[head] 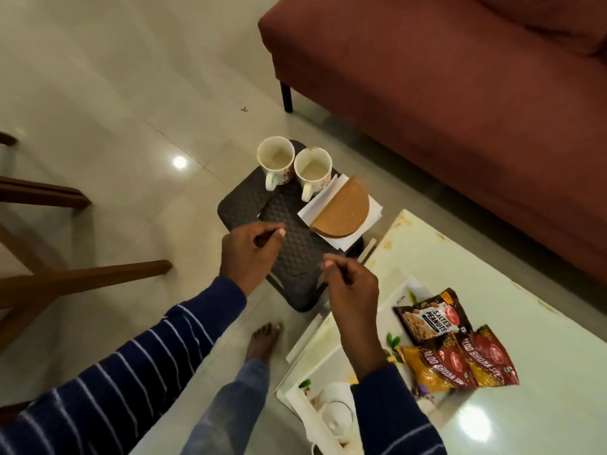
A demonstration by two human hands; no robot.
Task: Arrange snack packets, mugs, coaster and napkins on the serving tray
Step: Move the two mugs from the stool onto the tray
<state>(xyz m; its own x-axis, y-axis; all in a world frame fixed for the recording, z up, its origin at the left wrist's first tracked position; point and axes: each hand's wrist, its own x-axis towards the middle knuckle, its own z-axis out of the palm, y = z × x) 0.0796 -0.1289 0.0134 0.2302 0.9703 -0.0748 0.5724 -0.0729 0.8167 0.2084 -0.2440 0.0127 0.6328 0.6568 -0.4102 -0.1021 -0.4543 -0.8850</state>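
Mugs [294,165] beyond hands [253,247] — apart.

Two mugs [294,165] side by side on stool [243,205]; coaster [341,211] on napkins [315,213] right; packets [453,339] on table [525,290].
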